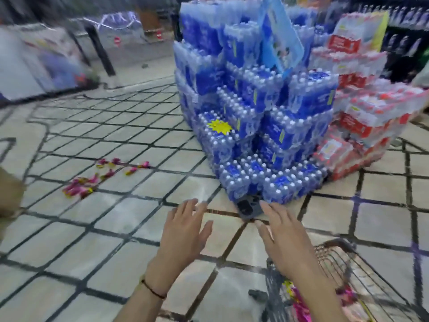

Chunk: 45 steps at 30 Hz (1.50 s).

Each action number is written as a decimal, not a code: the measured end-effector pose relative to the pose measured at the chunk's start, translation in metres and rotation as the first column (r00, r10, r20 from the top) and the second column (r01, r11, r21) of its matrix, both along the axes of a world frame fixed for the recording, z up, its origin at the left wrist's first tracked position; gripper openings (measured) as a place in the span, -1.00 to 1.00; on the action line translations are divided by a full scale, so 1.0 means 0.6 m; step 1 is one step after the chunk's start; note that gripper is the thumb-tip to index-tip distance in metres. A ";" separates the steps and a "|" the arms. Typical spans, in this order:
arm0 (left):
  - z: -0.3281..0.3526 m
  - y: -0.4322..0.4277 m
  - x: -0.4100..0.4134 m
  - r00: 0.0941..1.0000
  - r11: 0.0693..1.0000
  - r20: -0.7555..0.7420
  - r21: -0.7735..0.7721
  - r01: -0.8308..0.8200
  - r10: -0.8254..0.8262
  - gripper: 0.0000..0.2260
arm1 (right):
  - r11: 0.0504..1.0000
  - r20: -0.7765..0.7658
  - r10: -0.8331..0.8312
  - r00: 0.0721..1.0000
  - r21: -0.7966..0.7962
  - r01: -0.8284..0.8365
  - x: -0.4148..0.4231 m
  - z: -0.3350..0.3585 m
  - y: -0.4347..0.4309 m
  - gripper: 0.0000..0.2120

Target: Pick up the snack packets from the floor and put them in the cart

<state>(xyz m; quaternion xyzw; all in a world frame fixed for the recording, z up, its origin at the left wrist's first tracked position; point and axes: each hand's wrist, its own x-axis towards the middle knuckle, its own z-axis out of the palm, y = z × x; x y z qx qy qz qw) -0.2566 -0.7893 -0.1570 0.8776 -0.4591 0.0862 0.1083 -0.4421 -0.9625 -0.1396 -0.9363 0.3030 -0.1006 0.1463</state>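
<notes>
The snack packets point(80, 187), pink with yellow ends, lie scattered on the tiled floor point(116, 228) in the left middle of the view. They make a loose line that runs from a denser heap in front to a few single ones farther back. They are blurred, so I cannot count them.

Some more pink packets point(300, 307) already lie inside the wire cart point(334, 263), which stands at the lower right, well apart from the ones on the floor.

Both hands are stretched forward above the floor and hold nothing. The left hand point(183, 231) has its fingers straight and spread, palm down. The right hand point(282, 235) is the same, and its forearm passes over the near corner of the cart. A dark thread bracelet point(152, 290) sits on the left wrist.

Just beyond the fingertips a small dark object point(249, 209) lies at the foot of a tall stack of blue water bottle packs point(250, 108); what it is I cannot tell. A yellow star sticker point(219, 126) is on one pack. Against the right side of this stack stands another stack of red bottle packs point(362, 126). Both stacks are to the right of the scattered packets, with open tiles between.
</notes>
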 end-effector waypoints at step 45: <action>-0.003 0.593 0.921 0.694 0.714 -0.197 0.049 -0.698 0.693 -0.45 | 0.707 -0.231 0.703 0.672 0.129 -0.695 1.206 -0.048 0.447 -0.51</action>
